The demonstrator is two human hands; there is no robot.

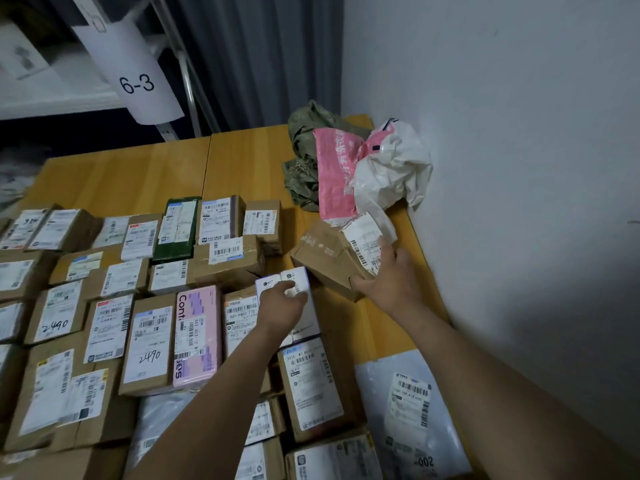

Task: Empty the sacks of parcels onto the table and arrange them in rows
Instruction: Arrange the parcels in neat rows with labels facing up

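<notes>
the left hand [282, 301] lies palm down on a small white box [289, 306], with the fingers bent over its far end, so it holds the box from above. the box has a white label with a barcode and sits on top of other parcels near the right end of the rows. the right hand [388, 275] grips a brown carton [327, 258]: the thumb is at the near corner and the fingers lie spread on its white label at the right side. the carton is tilted, with its right side raised, and it stands apart from the rows, on the bare table [242, 161] to the right of them.

to the left of the hands, the parcels lie in rows that cover most of the table. most are brown cartons with white labels turned up. among them is a pink box [197, 336] just left of the left forearm, and a dark green box [178, 228] in the far row. two labels carry the hand-written number 2490. near the right edge, under the right forearm, lies a grey plastic mailer [408, 410] with a label.

beyond the brown carton, in the far right corner against the wall, is a heap of bags: a green sack [301, 161], a pink bag [334, 171] and a white bag [394, 168]. the white bag touches the carton's far side. at the far left hangs a paper sign [135, 74] marked 6-3.
</notes>
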